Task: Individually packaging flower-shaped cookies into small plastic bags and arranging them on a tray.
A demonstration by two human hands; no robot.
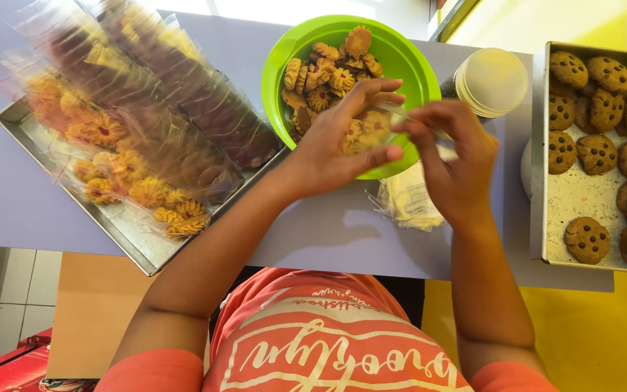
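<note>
Both grips, left hand point(342, 145) and right hand point(455, 156), pinch a hard-to-see clear bag point(371, 129) of cookies.

We hold a small clear plastic bag point(368, 131) of pale yellow flower-shaped cookies in our left hand point(332, 149), fingers curled round it from below and thumb under its side, just above the near rim of the green bowl. Our right hand point(459, 163) pinches the bag's open top edge, a see-through flap pulled sideways between the two hands. The cookies inside lie stacked and show blurred through the film.
</note>
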